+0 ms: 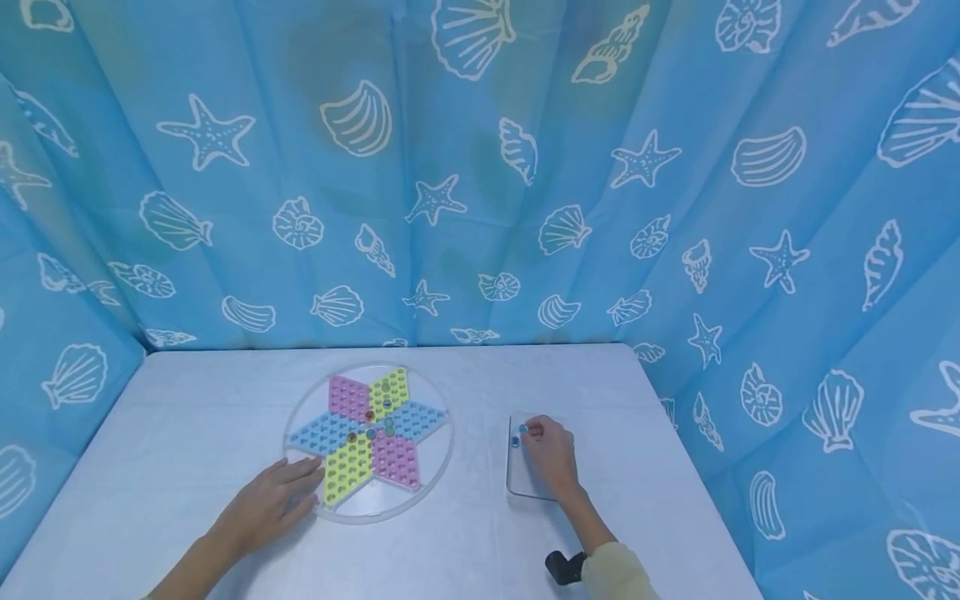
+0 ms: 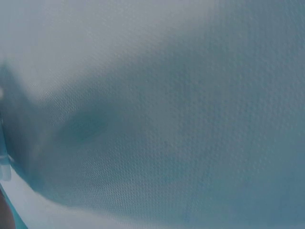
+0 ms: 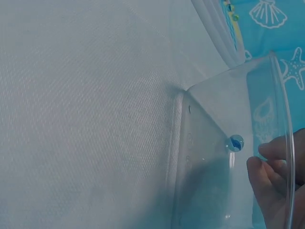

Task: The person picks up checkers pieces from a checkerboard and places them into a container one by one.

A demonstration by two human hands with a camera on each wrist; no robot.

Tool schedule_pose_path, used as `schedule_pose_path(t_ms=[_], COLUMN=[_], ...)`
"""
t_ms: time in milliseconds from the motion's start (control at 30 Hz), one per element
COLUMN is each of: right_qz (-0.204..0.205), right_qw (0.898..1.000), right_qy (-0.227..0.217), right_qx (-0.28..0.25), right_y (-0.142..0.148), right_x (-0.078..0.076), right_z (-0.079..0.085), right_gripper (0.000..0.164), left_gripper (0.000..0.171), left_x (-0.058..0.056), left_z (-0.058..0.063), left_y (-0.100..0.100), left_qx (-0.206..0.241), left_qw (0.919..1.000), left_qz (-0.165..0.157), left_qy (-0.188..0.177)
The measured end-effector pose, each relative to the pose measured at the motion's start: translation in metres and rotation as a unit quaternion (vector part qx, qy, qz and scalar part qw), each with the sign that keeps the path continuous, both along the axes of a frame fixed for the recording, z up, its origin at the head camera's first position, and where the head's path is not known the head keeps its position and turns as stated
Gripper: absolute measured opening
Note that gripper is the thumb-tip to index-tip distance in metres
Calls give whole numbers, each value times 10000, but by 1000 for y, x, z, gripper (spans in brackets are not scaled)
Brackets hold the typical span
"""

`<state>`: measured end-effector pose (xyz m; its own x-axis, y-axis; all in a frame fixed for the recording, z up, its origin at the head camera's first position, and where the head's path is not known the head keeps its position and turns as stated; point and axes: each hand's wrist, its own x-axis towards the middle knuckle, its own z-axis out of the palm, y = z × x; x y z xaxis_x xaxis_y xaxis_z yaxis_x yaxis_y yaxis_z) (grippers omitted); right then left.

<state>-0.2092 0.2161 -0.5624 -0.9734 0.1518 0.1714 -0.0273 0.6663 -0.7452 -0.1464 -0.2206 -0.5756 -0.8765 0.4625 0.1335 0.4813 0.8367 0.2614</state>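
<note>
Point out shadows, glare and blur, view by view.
Head: soft shadow beside the left hand, marbles on the board too small to show detail; left wrist: broad, soft-edged shadow dimming the table; right wrist: shadow across the tray, with small bright glints.

On my head feed, blue curtains [image 1: 465, 108] close off the scene on 3 sides: left, back and right. White outlines of starfish [image 1: 207, 135], scallops [image 1: 474, 37] and spiral shells [image 1: 297, 223] cover the fabric, which hangs in soft vertical folds with dull greenish patches [image 1: 330, 58] higher up. Below I see 1 white table [image 1: 480, 550], its far right corner rounded. My left wrist feed shows its fine woven texture in dim bluish shade. From overhead, the light looks soft.
</note>
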Motion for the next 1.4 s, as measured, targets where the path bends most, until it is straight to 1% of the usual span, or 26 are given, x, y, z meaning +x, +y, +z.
schedule_pose_path(t_ms=[167, 333, 600, 800, 967, 1200, 1400], right_qz=[-179, -254, -222, -162, -198, -158, -138], right_qw=[9996, 9989, 9967, 9966, 9961, 9959, 9963], right_qy=[-226, -368, -608, -501, -503, -507, -446], right_qx=[72, 158, 496, 639, 700, 728, 716], right_y=[-2, -3, -5, -5, -6, -7, -7], right_x=[-2, -5, -6, -6, -6, -4, -5], right_z=[-2, -3, -9, -10, -9, -8, -9], right_gripper=[13, 11, 9, 10, 9, 10, 9], left_gripper=[37, 37, 36, 35, 35, 36, 36], left_x=[-1, -1, 0, 1, 1, 0, -1], left_z=[1, -2, -4, -2, -2, -4, -4], left_y=[0, 0, 0, 0, -1, -2, -1], left_qx=[-5, 9, 63, 126, 126, 167, 83], left_qw=[10000, 10000, 9998, 9995, 9994, 9994, 9996], left_qz=[10, 5, -52, -124, -121, -113, -117], left_qy=[35, 70, 167, 258, 292, 287, 239])
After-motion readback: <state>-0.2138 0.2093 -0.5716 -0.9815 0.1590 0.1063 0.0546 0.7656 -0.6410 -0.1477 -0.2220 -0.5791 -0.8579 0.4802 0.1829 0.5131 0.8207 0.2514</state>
